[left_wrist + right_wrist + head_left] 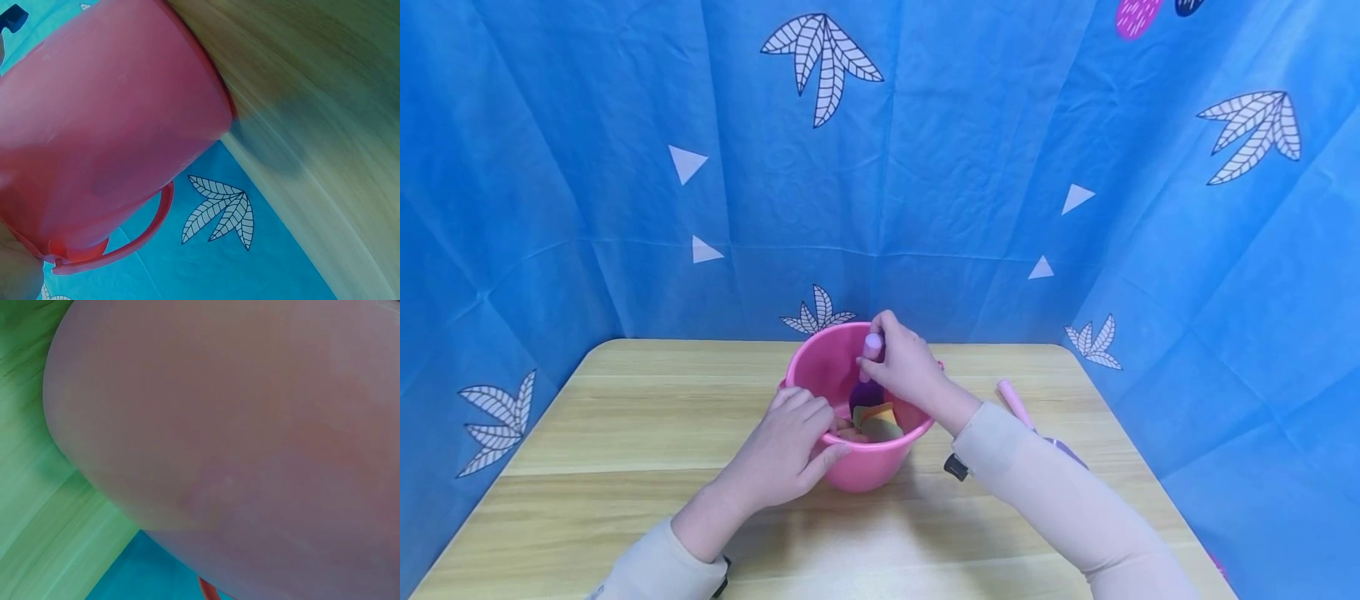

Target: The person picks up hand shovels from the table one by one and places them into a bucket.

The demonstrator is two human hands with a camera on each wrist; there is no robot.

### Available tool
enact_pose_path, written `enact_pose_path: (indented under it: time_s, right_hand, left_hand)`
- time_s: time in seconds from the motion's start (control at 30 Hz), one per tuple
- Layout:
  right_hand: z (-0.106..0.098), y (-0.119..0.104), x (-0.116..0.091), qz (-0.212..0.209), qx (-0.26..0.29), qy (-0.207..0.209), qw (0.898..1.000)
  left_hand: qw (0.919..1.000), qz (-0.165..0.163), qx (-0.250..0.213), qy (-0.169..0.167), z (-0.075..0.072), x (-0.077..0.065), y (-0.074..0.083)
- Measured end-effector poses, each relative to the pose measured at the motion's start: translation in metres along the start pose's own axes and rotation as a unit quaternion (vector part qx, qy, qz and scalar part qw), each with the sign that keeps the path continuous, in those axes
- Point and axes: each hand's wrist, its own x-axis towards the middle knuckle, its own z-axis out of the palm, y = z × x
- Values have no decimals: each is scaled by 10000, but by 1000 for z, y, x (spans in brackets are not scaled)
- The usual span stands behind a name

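A pink bucket (pixel 865 475) stands upright on the table. My left hand (pixel 786 446) grips its front-left rim, the thumb outside. Over the opening, my right hand (pixel 910 367) holds the lilac handle (pixel 872 346) of a small toy tool whose dark purple lower part (pixel 865 395) reaches into the bucket. Yellow and pale green pieces (pixel 882 425) lie inside, partly hidden by the rim. The left wrist view has the bucket wall (pixel 119 119) and its curved carrying handle (pixel 147 237). Bucket wall (pixel 219 437) fills most of the right wrist view.
On the right side of the wooden table (pixel 647 442) lies another toy tool with a lilac handle (pixel 1015 404), its purple blade partly behind my right sleeve. A blue patterned curtain (pixel 962 167) hangs behind the table and along both sides.
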Motion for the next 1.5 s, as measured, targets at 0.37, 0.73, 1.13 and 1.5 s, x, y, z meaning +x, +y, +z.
enact_pose_path:
  time_s: [0.37,0.73,1.13,1.5]
  right_hand:
    - [-5,-3,-9,18,-348,-540,9979]
    - [-9,-6,-20,20,-807,-1109,9905]
    - [-11,-10,-30,-291,-1400,-1607,9766]
    - [-10,-10,-33,-281,-1466,-1867,9710]
  left_hand:
    - [10000,-43,-23,-2,1,1,0]
    - [9999,-102,-50,-64,0,0,1]
    - [10000,-68,-56,-15,1,0,1]
    - [10000,-78,-60,-3,2,0,1]
